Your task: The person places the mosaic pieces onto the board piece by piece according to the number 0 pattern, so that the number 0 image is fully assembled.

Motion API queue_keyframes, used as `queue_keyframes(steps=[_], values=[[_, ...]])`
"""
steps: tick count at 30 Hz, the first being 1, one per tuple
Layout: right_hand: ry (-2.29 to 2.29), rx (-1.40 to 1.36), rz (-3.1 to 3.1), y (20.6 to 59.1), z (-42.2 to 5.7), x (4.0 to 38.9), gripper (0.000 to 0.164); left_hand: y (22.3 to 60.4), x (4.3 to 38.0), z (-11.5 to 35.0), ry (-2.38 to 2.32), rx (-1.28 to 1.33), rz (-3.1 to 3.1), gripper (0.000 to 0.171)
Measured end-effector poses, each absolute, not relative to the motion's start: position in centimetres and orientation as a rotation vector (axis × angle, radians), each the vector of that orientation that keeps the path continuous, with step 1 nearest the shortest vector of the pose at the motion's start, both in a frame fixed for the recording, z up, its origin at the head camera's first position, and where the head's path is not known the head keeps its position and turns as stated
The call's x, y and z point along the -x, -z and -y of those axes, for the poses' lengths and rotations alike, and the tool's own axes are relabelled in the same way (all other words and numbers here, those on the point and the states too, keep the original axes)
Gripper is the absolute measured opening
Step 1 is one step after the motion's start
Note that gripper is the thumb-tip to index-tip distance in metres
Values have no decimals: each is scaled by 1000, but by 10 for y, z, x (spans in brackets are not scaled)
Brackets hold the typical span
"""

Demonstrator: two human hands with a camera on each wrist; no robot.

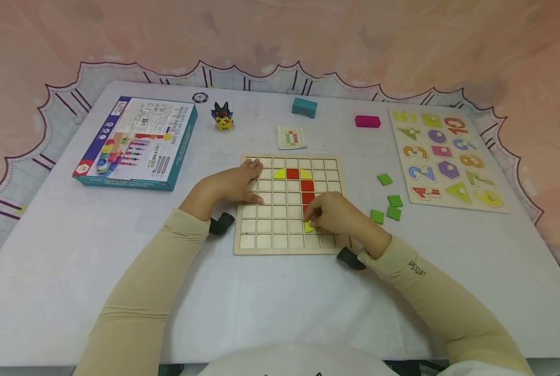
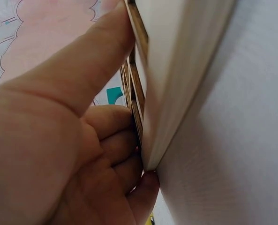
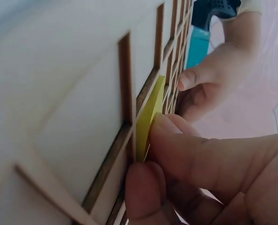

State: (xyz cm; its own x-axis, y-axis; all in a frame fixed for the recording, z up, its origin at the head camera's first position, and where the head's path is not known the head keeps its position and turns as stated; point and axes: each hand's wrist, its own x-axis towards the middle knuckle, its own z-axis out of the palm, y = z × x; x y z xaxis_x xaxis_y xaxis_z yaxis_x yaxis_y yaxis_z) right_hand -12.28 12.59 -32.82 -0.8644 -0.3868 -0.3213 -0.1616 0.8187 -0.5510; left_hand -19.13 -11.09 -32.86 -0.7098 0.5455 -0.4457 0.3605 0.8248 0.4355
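Note:
A wooden grid board [image 1: 286,249] lies flat on the white table. My left hand [image 1: 233,184] rests on its left edge, thumb and fingers spread apart; in the left wrist view, the thumb and fingertips touch the board. With thumb and fingers, my right hand [image 1: 333,213] pinches a yellow tile [image 3: 150,117] with a curved edge, partly seated in a grid cell below a column of red tiles [image 1: 307,186]. Along an upper row, another red tile [image 1: 292,174] sits between two yellow quarter-round tiles [image 1: 280,174]. The right hand covers part of the column's lower end.
Several loose green tiles [image 1: 377,216] lie right of the board. A pattern card [image 1: 292,138], teal block [image 1: 304,107], magenta block [image 1: 367,121] and toy figure [image 1: 222,116] stand beyond it. A boxed game [image 1: 136,141] lies left, a number puzzle [image 1: 449,159] right.

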Motion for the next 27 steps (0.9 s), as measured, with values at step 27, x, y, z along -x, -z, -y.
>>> queue_keyframes(steps=[27], values=[[623,303,-2633,295,-205,128,24,330,192,110,-423,-633,-2431,92]])
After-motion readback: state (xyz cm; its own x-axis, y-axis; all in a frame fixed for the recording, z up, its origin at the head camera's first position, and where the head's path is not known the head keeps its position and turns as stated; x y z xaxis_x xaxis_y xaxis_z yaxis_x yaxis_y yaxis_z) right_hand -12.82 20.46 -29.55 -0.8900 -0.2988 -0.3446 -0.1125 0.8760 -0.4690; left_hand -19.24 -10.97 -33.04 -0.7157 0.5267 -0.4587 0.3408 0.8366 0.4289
